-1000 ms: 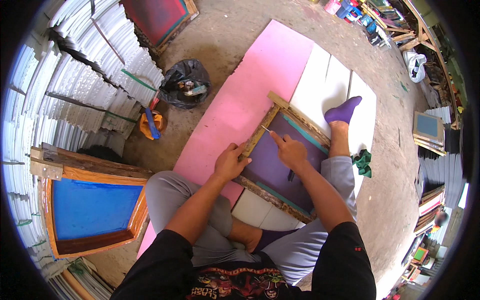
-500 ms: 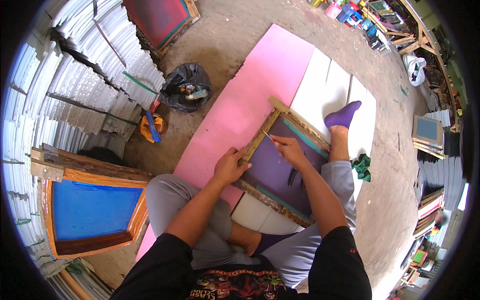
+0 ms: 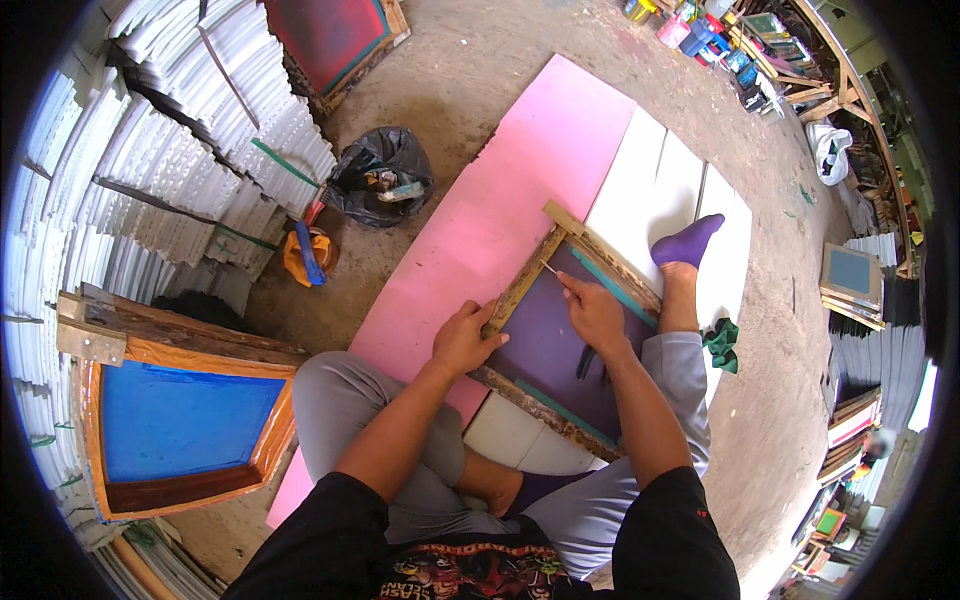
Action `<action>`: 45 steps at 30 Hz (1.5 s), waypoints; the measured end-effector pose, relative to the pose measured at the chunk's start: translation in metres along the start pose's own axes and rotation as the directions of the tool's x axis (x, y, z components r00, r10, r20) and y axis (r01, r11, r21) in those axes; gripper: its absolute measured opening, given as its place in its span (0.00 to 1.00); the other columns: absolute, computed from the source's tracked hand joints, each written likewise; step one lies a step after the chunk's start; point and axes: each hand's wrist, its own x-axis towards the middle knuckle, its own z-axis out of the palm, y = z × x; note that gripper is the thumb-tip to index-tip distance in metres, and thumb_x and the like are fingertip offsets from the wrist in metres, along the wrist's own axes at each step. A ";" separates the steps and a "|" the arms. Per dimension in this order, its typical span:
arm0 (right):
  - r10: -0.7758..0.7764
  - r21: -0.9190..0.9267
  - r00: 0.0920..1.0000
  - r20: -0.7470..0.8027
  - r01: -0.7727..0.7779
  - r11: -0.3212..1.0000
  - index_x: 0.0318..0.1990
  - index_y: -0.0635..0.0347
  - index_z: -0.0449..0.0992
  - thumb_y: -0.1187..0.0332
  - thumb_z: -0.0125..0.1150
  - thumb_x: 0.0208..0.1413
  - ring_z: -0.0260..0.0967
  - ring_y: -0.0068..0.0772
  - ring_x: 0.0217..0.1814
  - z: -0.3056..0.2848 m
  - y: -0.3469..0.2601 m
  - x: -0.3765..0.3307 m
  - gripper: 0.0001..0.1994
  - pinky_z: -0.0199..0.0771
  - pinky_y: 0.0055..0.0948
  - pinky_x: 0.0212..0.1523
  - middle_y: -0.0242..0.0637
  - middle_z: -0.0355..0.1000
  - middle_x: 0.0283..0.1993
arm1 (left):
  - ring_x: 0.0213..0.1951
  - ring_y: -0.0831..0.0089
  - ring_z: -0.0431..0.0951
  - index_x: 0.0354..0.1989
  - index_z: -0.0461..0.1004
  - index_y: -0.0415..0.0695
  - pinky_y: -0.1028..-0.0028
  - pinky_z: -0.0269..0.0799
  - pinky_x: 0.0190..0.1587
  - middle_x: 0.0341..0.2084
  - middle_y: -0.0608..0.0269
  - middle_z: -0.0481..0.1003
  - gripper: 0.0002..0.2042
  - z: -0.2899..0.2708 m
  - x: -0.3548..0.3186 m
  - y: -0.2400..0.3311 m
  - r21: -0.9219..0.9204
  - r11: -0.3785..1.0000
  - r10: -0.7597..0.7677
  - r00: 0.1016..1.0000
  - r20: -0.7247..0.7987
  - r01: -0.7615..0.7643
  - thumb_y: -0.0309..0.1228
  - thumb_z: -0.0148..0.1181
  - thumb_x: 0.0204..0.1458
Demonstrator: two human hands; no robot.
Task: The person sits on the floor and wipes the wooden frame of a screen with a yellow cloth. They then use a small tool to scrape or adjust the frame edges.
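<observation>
A wooden screen-printing frame [image 3: 517, 291] with dark purple mesh [image 3: 532, 332] lies across my legs and the boards. My left hand [image 3: 463, 340] grips the near end of its left rail, thumb on the inner side and fingers on the outer. In my right hand [image 3: 596, 312], over the mesh, is a thin tool with a slim metal shaft [image 3: 550, 268]; its handle is hidden in my fist. The shaft's tip is at the inner edge of the left rail, near the far corner. A dark tool like pliers [image 3: 586, 360] rests on the mesh, partly behind my right forearm.
Beneath the frame are a pink board [image 3: 455, 235] and white boards [image 3: 727, 250]. An orange-edged frame with blue mesh [image 3: 190, 420] stands at left, by stacked white sheets [image 3: 170, 150]. A black rubbish bag [image 3: 365, 160] is beyond. A green cloth [image 3: 721, 346] lies beside my leg.
The tool's tip has moved from on top of the left rail to its inner edge, and my right hand has turned slightly. My left hand keeps its place; the whole view has shifted a little.
</observation>
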 end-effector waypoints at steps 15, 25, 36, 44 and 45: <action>-0.045 -0.425 0.992 0.114 0.090 0.901 0.65 0.44 0.76 0.68 0.55 0.64 0.80 0.52 0.42 -0.014 -0.045 0.006 0.22 0.80 0.51 0.42 0.46 0.78 0.39 | 0.47 0.53 0.80 0.69 0.72 0.50 0.58 0.78 0.49 0.46 0.54 0.75 0.33 0.001 0.000 -0.004 -0.004 1.000 0.025 0.999 -0.023 -0.025 0.41 0.71 0.54; 0.014 -0.362 0.980 0.201 0.061 0.930 0.69 0.46 0.72 0.68 0.48 0.68 0.82 0.57 0.47 -0.008 -0.039 0.007 0.23 0.83 0.56 0.46 0.53 0.81 0.43 | 0.46 0.52 0.80 0.69 0.72 0.50 0.57 0.77 0.48 0.46 0.54 0.75 0.33 0.007 0.002 -0.006 0.010 1.000 0.024 0.999 -0.045 -0.023 0.41 0.71 0.54; 0.007 -0.193 0.994 0.106 0.014 0.981 0.62 0.49 0.81 0.66 0.60 0.67 0.81 0.56 0.47 -0.009 -0.028 0.006 0.18 0.80 0.45 0.49 0.50 0.83 0.47 | 0.47 0.54 0.80 0.70 0.72 0.51 0.58 0.77 0.49 0.47 0.54 0.75 0.33 0.002 0.000 -0.009 -0.024 1.000 0.014 1.000 -0.019 -0.015 0.43 0.71 0.54; 0.340 0.526 0.808 0.481 -0.577 0.625 0.67 0.43 0.77 0.65 0.60 0.67 0.81 0.49 0.45 -0.007 -0.010 0.017 0.22 0.78 0.43 0.45 0.47 0.81 0.38 | 0.47 0.54 0.80 0.70 0.72 0.52 0.58 0.77 0.49 0.46 0.54 0.75 0.33 0.004 0.001 -0.009 -0.025 1.000 0.017 0.999 -0.030 -0.017 0.43 0.71 0.54; 0.373 0.519 0.781 0.500 -0.615 0.593 0.67 0.44 0.77 0.65 0.60 0.67 0.81 0.48 0.47 -0.010 -0.013 0.017 0.21 0.78 0.43 0.46 0.46 0.82 0.40 | 0.47 0.54 0.80 0.70 0.72 0.52 0.58 0.78 0.49 0.46 0.54 0.75 0.32 0.004 0.001 -0.008 -0.026 1.000 0.016 0.999 -0.027 -0.017 0.43 0.71 0.54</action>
